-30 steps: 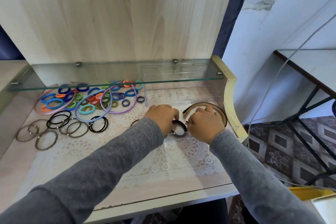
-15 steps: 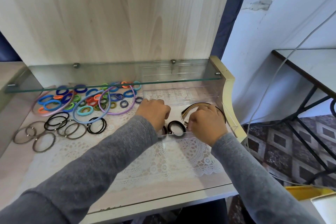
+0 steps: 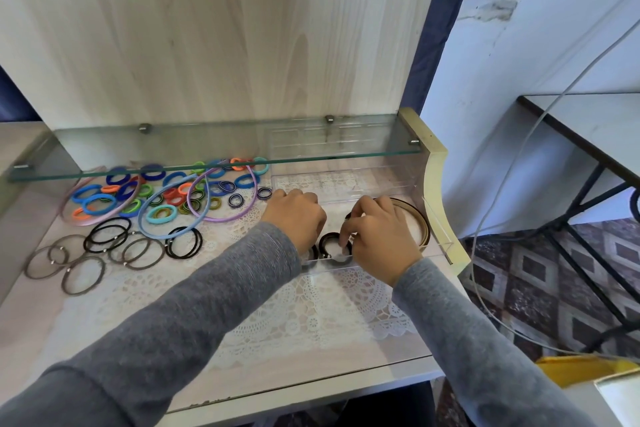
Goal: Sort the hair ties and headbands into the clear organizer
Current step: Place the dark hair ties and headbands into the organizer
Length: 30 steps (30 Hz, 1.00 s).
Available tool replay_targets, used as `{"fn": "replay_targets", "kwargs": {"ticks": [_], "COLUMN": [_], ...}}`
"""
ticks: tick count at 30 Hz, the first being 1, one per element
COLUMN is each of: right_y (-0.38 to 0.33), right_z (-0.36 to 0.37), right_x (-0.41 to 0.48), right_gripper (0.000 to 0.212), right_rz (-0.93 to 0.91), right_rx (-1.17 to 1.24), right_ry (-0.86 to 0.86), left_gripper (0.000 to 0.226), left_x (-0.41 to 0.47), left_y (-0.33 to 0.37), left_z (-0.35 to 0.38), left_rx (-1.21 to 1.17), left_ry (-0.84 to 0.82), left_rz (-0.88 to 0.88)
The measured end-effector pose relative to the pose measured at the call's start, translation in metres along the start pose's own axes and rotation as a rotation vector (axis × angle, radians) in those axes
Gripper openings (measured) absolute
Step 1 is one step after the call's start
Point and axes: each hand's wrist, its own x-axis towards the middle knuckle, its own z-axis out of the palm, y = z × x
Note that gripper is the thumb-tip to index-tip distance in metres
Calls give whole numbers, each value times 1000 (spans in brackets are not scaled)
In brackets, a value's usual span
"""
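Fingers (image 3: 347, 231) of right hand (image 3: 379, 241) are pinched on black hair tie (image 3: 327, 242) in clear organizer (image 3: 381, 180), centre frame; left hand (image 3: 298, 218), curled, is withdrawn leftward; placement judged nearly done.

Worn items, one person, head view.

1. Left sleeve (image 3: 194, 315): a long grey sleeve is being worn down to the wrist. The fabric is being seen as a fine, heathered knit with faint lighter flecks and soft folds along the forearm.
2. Right sleeve (image 3: 467, 340): a matching grey knit is being worn, likewise ending in a plain edge at the wrist.
3. Left hand (image 3: 298, 218) and right hand (image 3: 381, 239): both are being left uncovered beyond the sleeve ends.
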Motion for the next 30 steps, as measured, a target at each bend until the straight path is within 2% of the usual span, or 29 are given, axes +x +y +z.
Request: {"fn": "replay_targets", "kwargs": {"ticks": [5,10,17,25,30], "right_y": [5,7,4,3,6], "right_z": [4,7,13,18,20], "right_x": [2,5,10,12,12], "right_gripper": [13,19,8,13,8], "right_rz": [68,47,9,19,8], "right_rx": [-112,-185,-266,-329,-316], "right_ry": [150,101,24,18,2], "left_gripper": [18,19,19,20,21], "left_x": [-1,1,1,4,6], "left_y": [1,1,5,8,11], "left_z": [3,4,4,6,8], "left_rx": [-13,4,25,30,57], "left_ry": [-10,-6,-33,-25,-13], "left_rz": [-12,-24,-17,-15,-24]}}
